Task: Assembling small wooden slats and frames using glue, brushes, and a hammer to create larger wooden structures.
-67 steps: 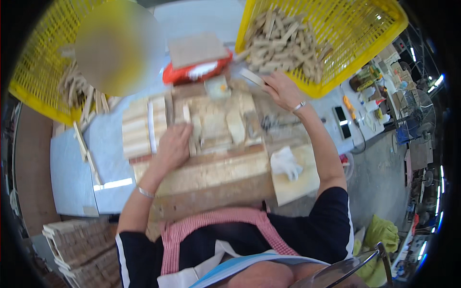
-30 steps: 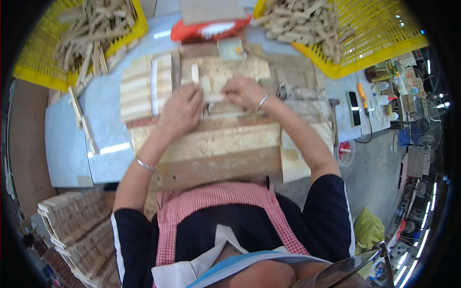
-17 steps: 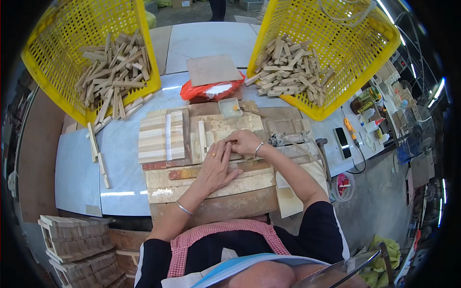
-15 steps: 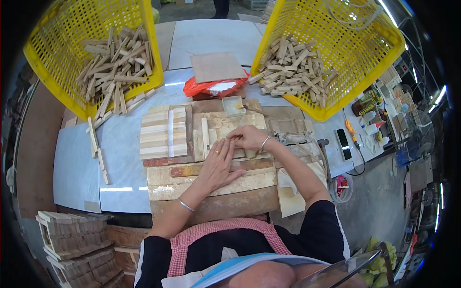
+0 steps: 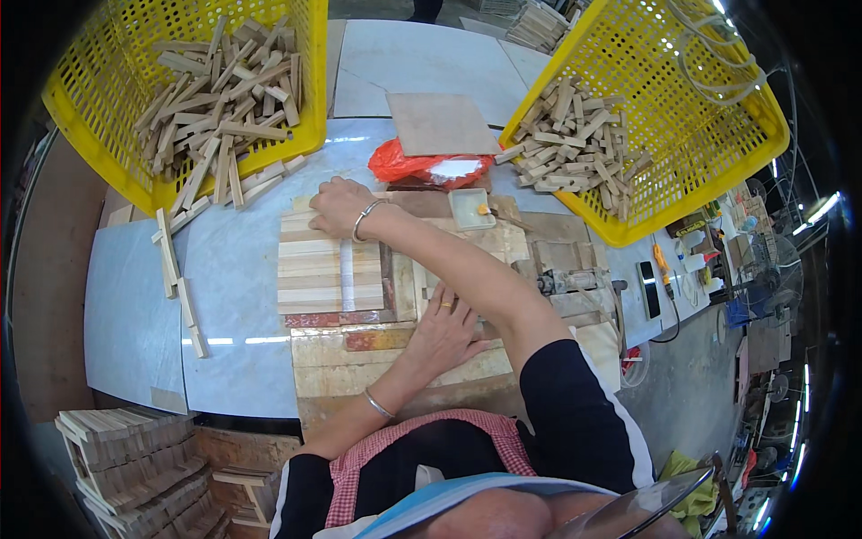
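Observation:
My right hand [image 5: 341, 207] reaches across to the left, its fingers curled at the far edge of a row of pale wooden strips [image 5: 310, 262]. What lies under its fingertips is hidden. The strips lie side by side on a flat board, with a white band running across them. My left hand [image 5: 444, 334] rests with fingers stretched out on the worn wooden work board [image 5: 328, 370]. Its fingertips end beneath my right forearm, which hides the middle of the board. A small clear square dish [image 5: 470, 209] with a brush in it sits beyond the forearm.
Yellow baskets of wooden sticks stand at the back left [image 5: 310, 99] and back right [image 5: 620, 229]. A red plastic bag [image 5: 395, 163] lies under a thin board [image 5: 444, 124]. A metal clamp [image 5: 566, 281], a phone [image 5: 648, 289] and stacked wooden pieces [image 5: 126, 449] surround the work board.
My right hand has left the spot beside my left hand and swung left and away to the row of strips. My left hand stays on the board. The whole view has shifted slightly.

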A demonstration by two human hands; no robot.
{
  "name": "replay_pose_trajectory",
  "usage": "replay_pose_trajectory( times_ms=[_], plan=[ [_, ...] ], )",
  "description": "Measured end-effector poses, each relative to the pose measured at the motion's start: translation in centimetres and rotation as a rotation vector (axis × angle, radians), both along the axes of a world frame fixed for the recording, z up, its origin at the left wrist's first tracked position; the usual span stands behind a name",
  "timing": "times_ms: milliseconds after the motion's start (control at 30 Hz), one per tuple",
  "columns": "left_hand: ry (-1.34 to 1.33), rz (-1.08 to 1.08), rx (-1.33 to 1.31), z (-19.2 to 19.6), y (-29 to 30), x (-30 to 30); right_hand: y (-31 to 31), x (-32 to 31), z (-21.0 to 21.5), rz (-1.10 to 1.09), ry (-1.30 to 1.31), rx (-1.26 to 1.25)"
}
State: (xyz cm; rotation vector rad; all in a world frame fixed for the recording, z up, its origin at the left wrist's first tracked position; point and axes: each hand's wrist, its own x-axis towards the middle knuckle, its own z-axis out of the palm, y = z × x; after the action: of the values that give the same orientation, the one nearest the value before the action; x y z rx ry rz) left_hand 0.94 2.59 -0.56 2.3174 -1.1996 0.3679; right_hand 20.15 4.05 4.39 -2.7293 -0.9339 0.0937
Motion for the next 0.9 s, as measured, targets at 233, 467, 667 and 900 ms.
replay_pose_trajectory(
  times_ms=[233, 467, 667, 900],
  plan=[
    [0.074, 0.010, 0.026, -0.1, 0.4, 0.1, 2.0, 1.4, 1.9, -0.079, 0.267, -0.133],
    [0.096, -0.023, 0.001, -0.6, 0.0, 0.0, 3.0, 2.8, 0.2, -0.047, 0.194, -0.117],
    [0.111, -0.041, -0.023, -0.3, 0.0, 0.0, 2.0, 1.9, 2.8, -0.143, 0.065, 0.084],
    [0.081, 0.007, 0.049, 0.6, 0.5, 0.0, -11.7, -2.8, 7.1, -0.355, -0.256, 0.259]
  ],
)
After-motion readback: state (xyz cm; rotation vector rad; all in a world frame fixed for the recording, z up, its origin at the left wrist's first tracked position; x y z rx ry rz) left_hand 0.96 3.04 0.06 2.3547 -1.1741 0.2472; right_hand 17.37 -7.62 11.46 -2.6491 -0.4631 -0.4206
